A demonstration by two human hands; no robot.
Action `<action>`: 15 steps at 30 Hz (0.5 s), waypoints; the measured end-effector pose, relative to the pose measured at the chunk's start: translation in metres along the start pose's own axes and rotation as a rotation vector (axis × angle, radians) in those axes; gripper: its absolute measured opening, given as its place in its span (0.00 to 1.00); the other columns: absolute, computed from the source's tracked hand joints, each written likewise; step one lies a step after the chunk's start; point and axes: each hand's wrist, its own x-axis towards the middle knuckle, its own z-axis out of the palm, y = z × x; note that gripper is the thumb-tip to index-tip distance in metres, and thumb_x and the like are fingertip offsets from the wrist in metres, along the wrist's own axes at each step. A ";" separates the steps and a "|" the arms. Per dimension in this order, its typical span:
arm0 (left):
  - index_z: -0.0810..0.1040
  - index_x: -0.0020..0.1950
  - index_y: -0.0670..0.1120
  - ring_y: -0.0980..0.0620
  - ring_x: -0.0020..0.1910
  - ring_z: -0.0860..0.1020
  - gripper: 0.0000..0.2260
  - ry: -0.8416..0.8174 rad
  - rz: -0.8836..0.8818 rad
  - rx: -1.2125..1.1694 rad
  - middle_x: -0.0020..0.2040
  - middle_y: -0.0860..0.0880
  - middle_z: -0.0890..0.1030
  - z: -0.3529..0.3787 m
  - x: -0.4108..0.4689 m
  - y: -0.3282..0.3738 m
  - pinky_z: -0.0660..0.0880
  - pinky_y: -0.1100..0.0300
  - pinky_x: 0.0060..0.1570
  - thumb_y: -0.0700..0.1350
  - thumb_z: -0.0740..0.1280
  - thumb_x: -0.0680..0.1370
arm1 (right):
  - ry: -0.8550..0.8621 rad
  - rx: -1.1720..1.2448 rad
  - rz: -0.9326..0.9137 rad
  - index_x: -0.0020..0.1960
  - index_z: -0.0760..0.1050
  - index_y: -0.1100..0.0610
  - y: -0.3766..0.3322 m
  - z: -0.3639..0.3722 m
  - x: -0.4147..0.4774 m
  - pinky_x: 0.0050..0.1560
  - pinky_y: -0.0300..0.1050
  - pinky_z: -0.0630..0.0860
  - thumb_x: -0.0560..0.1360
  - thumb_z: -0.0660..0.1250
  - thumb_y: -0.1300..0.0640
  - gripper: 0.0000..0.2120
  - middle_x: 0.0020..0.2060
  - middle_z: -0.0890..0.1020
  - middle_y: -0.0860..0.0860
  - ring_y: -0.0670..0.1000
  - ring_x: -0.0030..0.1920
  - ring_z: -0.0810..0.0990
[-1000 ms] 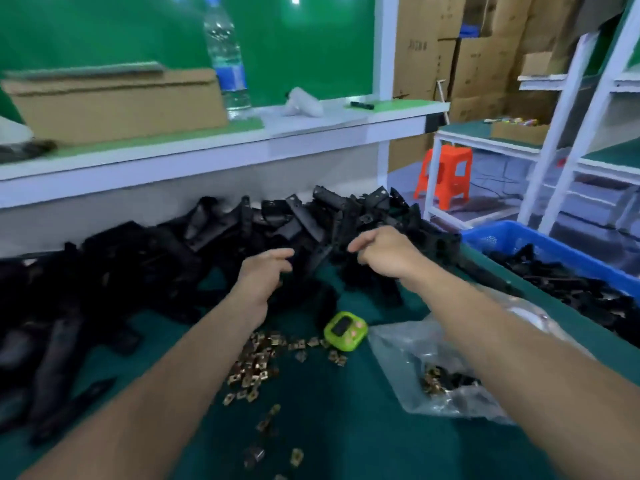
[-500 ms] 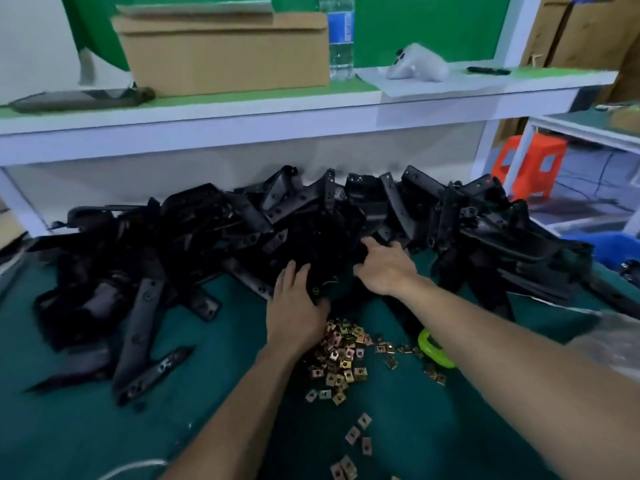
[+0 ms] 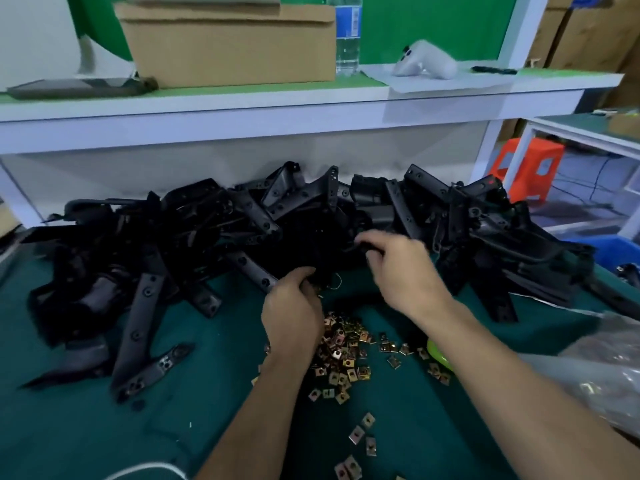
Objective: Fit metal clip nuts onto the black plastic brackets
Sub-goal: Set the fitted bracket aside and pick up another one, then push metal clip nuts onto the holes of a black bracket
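A long heap of black plastic brackets lies across the back of the green table. In front of it, a loose scatter of brass-coloured metal clip nuts covers the mat. My left hand sits at the near edge of the heap, fingers curled round a black bracket. My right hand reaches into the heap a little further right, fingers curled over another black part. Which piece each hand holds is hard to tell against the dark pile.
One bracket with clip nuts fitted lies at the near left. A clear plastic bag lies right, a lime-green object peeking from under my right forearm. White shelf above carries a cardboard box and a bottle.
Both hands went from flat on the pile's edge to curled round black parts. The left hand's fingers have closed, and the right hand has shifted slightly right and curled.
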 end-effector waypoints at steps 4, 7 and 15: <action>0.85 0.53 0.56 0.57 0.36 0.84 0.07 -0.091 -0.405 -0.641 0.40 0.55 0.87 -0.037 -0.015 0.016 0.80 0.61 0.37 0.47 0.67 0.81 | 0.185 0.697 -0.004 0.46 0.84 0.47 -0.015 -0.039 -0.024 0.46 0.31 0.75 0.68 0.61 0.74 0.25 0.44 0.87 0.44 0.42 0.48 0.83; 0.82 0.62 0.51 0.45 0.49 0.85 0.16 -0.445 -0.614 -1.235 0.55 0.44 0.86 -0.060 -0.031 0.023 0.83 0.51 0.44 0.56 0.69 0.78 | 0.031 0.878 -0.022 0.38 0.81 0.53 -0.019 -0.025 -0.062 0.53 0.37 0.78 0.62 0.57 0.82 0.27 0.44 0.87 0.52 0.46 0.54 0.83; 0.83 0.57 0.52 0.48 0.48 0.86 0.11 -0.294 -0.603 -1.039 0.52 0.44 0.86 -0.060 -0.065 -0.012 0.82 0.55 0.42 0.42 0.75 0.75 | -0.289 0.715 -0.024 0.29 0.73 0.50 0.009 0.022 -0.118 0.65 0.38 0.73 0.59 0.52 0.87 0.32 0.51 0.87 0.46 0.41 0.68 0.76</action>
